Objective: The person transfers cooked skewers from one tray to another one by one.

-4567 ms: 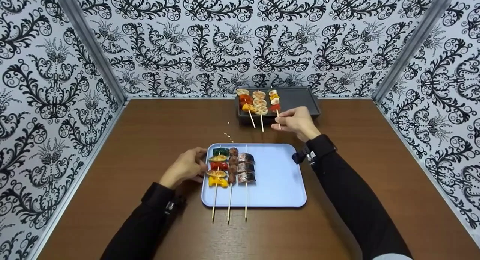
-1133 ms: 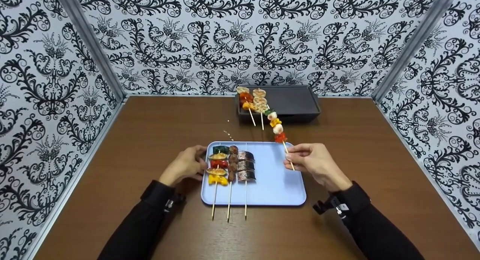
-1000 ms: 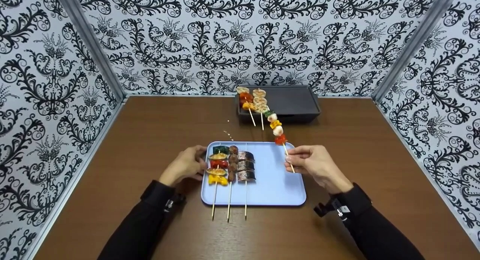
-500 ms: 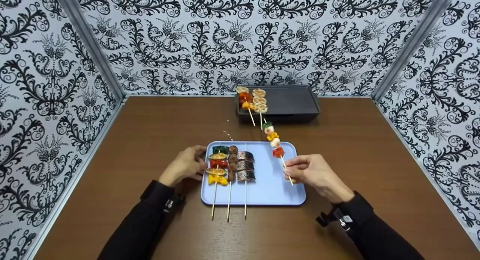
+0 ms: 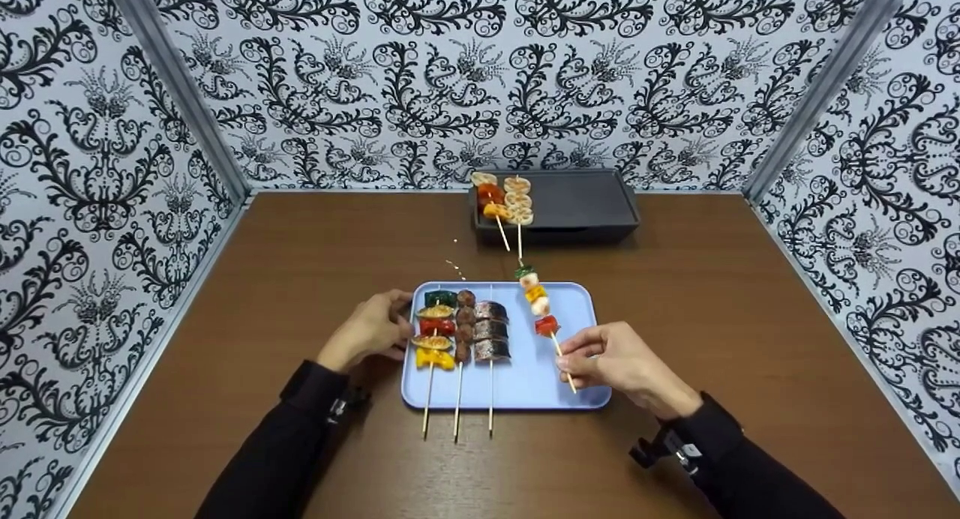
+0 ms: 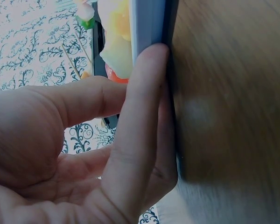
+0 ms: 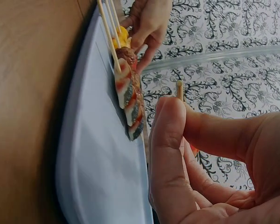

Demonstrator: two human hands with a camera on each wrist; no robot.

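My right hand point(image 5: 621, 361) pinches the lower stick of a skewer point(image 5: 541, 309) threaded with red and yellow pepper, white pieces and a green piece. That skewer slants over the right half of the light blue tray point(image 5: 536, 384), its tip past the far rim. In the right wrist view the stick's end point(image 7: 179, 89) pokes out between thumb and finger. Against the tray's left rim, my left hand point(image 5: 367, 328) holds with thumb and fingers point(image 6: 144, 107). Side by side on the tray lie a vegetable skewer point(image 5: 435, 328), a meatball skewer point(image 5: 465, 325) and a fish skewer point(image 5: 491, 331).
Behind the tray stands a dark grill pan point(image 5: 589, 196) with a mixed skewer point(image 5: 491, 195) and a skewer of round pale slices point(image 5: 518, 200) at its left end. Small white specks point(image 5: 455, 268) mark the wooden table point(image 5: 322, 241). Patterned walls enclose the table.
My right hand has lifted the pepper skewer off the grill pan and brought it nearer, over the tray. Lately it has drifted down and slightly left. My left hand stays put.
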